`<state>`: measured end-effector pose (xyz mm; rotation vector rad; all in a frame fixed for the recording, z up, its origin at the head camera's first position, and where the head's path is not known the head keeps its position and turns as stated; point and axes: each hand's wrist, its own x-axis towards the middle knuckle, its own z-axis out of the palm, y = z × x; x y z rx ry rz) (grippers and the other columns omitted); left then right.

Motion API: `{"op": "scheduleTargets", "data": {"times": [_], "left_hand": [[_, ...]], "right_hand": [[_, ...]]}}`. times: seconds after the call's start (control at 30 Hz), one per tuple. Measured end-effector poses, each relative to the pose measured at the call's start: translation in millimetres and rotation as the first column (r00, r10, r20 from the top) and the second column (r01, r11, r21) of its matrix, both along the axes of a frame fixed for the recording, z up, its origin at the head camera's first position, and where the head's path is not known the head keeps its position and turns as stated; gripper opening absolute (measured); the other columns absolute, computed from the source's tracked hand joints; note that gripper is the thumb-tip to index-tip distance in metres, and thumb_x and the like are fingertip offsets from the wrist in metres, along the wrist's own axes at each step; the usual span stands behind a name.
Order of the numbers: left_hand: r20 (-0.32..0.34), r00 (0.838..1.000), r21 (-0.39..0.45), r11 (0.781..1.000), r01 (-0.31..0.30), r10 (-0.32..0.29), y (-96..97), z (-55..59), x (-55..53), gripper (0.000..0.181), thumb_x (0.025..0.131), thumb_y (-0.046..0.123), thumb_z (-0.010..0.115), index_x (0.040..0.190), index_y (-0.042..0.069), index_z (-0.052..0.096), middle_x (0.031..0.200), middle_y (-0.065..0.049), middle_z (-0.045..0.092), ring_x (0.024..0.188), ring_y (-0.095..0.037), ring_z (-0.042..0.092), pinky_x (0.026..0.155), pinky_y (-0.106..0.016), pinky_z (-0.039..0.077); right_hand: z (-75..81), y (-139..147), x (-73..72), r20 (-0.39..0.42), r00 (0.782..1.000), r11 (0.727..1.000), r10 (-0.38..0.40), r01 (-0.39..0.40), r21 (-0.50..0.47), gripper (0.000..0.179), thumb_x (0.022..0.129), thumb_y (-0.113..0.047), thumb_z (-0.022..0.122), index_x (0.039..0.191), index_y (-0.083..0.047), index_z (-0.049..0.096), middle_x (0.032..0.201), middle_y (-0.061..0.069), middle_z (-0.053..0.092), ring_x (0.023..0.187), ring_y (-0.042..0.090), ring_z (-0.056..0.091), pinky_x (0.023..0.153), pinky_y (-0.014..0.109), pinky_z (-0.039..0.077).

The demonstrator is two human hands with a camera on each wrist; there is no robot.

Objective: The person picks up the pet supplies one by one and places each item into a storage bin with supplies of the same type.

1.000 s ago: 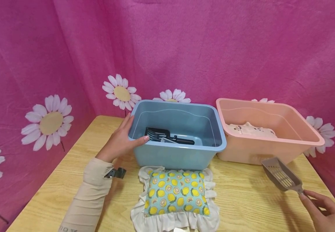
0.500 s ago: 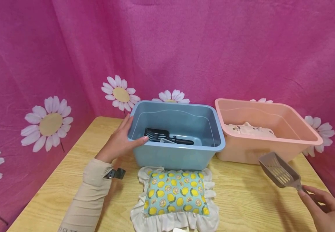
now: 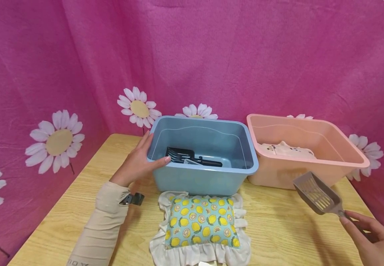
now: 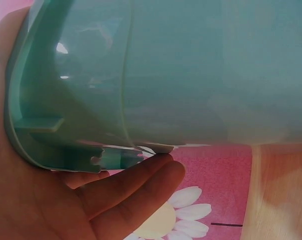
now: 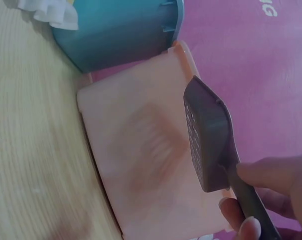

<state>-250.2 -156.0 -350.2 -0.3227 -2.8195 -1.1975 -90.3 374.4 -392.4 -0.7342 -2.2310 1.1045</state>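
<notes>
My right hand (image 3: 374, 236) grips the handle of a grey-brown slotted scoop (image 3: 332, 203) above the table at the right. In the right wrist view the scoop (image 5: 213, 135) is tilted, its basket in front of the pink bin, with my thumb and fingers around the handle. At the left front corner of a blue plastic bin (image 3: 198, 181) lies my left hand (image 3: 133, 164), thumb along the front rim. Its fingers stretch along the outside wall in the left wrist view. Inside the blue bin is a black slotted tool (image 3: 210, 162) beside a partly hidden pale piece.
A pink bin (image 3: 278, 177) adjoins the blue one on the right and contains patterned white cloth (image 3: 293, 151). In front of the blue bin lies a ruffled lemon-print pillow (image 3: 200, 223) on the wooden table (image 3: 271, 229). Behind hangs a magenta daisy-print curtain (image 3: 192, 55).
My right hand has raised the scoop slightly and brought it a little to the left, turning its basket somewhat. The left hand stays at the blue bin's corner.
</notes>
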Motion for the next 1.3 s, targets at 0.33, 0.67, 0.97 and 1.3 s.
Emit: {"op": "scheduleTargets", "data": {"times": [0.33, 0.67, 0.97, 1.3], "left_hand": [[0.002, 1.0, 0.01, 1.0, -0.004, 0.004, -0.4, -0.7, -0.2, 0.11, 0.074, 0.069, 0.066, 0.156, 0.025, 0.008, 0.162, 0.001, 0.001, 0.144, -0.039, 0.018, 0.096, -0.063, 0.04], [0.002, 1.0, 0.012, 1.0, -0.005, 0.005, -0.6, -1.3, -0.4, 0.11, 0.074, 0.069, 0.066, 0.156, 0.025, 0.008, 0.162, 0.001, 0.001, 0.143, -0.039, 0.018, 0.096, -0.063, 0.041], [0.001, 1.0, 0.015, 1.0, -0.006, 0.006, -0.4, -2.4, -1.2, 0.11, 0.074, 0.069, 0.066, 0.156, 0.025, 0.008, 0.162, 0.001, 0.002, 0.143, -0.039, 0.019, 0.095, -0.062, 0.042], [-0.002, 1.0, 0.012, 1.0, -0.007, 0.007, -0.5, -3.3, -1.8, 0.11, 0.074, 0.069, 0.066, 0.156, 0.025, 0.008, 0.162, 0.001, 0.002, 0.143, -0.038, 0.019, 0.095, -0.062, 0.042]], "right_hand": [[7.4, -7, -0.7, -0.027, 0.999, 1.0, 0.028, -0.028, 0.014, 0.031, 0.086, -0.018, 0.074, 0.116, -0.009, 0.071, 0.064, -0.036, 0.054, 0.049, -0.007, 0.054, 0.04, 0.015, 0.037], [13.5, -13, -1.4, -0.145, 0.986, 0.997, 0.081, -0.077, 0.031, 0.029, 0.085, -0.006, 0.073, 0.114, -0.004, 0.071, 0.073, -0.034, 0.06, 0.053, -0.009, 0.057, 0.043, 0.011, 0.038], [17.9, -19, -2.5, -0.186, 0.975, 0.992, 0.124, -0.117, 0.049, 0.028, 0.085, -0.003, 0.072, 0.113, 0.0, 0.07, 0.08, -0.033, 0.061, 0.06, -0.013, 0.06, 0.051, 0.005, 0.043], [28.0, -26, -3.6, -0.16, 0.98, 0.991, 0.122, -0.11, 0.076, 0.029, 0.086, -0.007, 0.073, 0.114, -0.003, 0.07, 0.08, -0.033, 0.06, 0.06, -0.013, 0.059, 0.052, 0.005, 0.043]]}}
